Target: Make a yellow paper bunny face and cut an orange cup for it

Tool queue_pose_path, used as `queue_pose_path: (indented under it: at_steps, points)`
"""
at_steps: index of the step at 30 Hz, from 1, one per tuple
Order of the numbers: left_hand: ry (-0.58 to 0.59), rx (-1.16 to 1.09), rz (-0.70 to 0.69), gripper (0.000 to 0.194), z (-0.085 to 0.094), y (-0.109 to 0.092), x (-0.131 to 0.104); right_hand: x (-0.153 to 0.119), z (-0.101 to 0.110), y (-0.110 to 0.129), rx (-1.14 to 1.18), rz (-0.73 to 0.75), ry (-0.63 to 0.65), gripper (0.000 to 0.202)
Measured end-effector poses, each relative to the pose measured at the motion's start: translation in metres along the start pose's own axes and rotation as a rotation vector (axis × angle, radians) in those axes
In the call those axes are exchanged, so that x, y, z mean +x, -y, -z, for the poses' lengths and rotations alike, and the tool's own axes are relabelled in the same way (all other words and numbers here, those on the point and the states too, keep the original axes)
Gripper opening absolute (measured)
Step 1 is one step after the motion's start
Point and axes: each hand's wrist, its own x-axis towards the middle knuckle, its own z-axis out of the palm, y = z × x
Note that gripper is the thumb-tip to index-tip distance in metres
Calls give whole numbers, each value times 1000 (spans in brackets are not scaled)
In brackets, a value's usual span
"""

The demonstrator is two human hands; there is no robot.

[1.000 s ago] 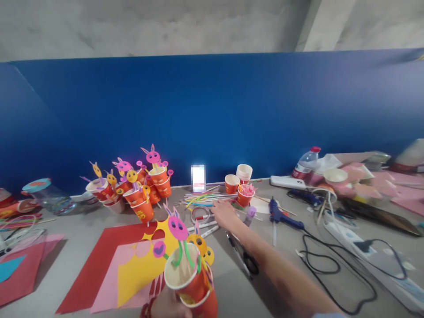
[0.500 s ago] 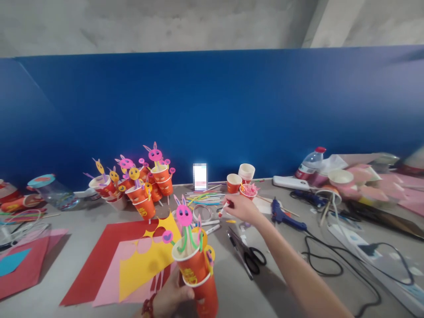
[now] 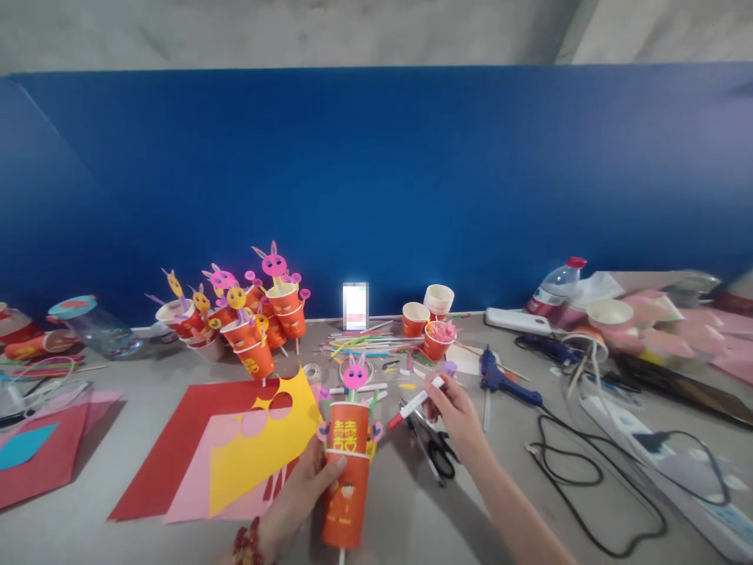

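My left hand point(image 3: 309, 488) is closed round a stack of red paper cups point(image 3: 347, 502) near the front of the table. Yellow characters mark the upper cup, and a white stick shows below the lower one. A pink paper rabbit head point(image 3: 355, 375) rises from the cups, with small paper hearts at the sides. To the right, my right hand point(image 3: 456, 412) grips a white marker point(image 3: 419, 402) with a red cap, its red end pointing down-left at the cups. Black-handled scissors point(image 3: 441, 455) lie just under that hand.
Coloured paper sheets point(image 3: 158, 439) lie on the left, with decorated cups point(image 3: 288, 310) behind them. Pipe cleaners point(image 3: 365, 344), small cups point(image 3: 416, 320) and a phone-like bright screen point(image 3: 355, 308) stand at the back. On the right are a blue glue gun point(image 3: 509, 384), cables and a power strip point(image 3: 694, 494).
My right hand has come back from the rear of the table with the marker. My left hand has turned the cups upright, so their front faces me.
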Motion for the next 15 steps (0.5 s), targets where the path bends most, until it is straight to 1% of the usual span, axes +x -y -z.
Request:
queue_pose_path:
  at_steps: [3,5,8,10,11,12,13,14,15]
  points:
    - [-17,94,-27,85,8,5,4,-11,-5,1,47,-45,5,45]
    - [-60,267,-94,87,17,13,4,-17,-7,-1,68,-58,9,45]
    - [-170,650,-262,75,30,24,-1,-26,-11,-4,109,-73,18,43]
    - [-253,894,-423,64,32,22,-7,-34,-16,-5,131,-87,36,42]
    - [-276,992,-519,58,30,18,-10,-39,-20,-5,137,-90,50,42]
    - [-262,1066,-611,52,25,11,-14,-44,-25,-4,141,-91,69,41]
    - [-203,1127,-681,49,19,3,-17,-50,-30,-2,146,-87,90,40]
    - [-135,1169,-737,41,11,-6,-19,-56,-35,-1,156,-78,107,39]
    - [-85,1197,-790,27,2,-15,-21,-62,-41,0,170,-73,127,38]
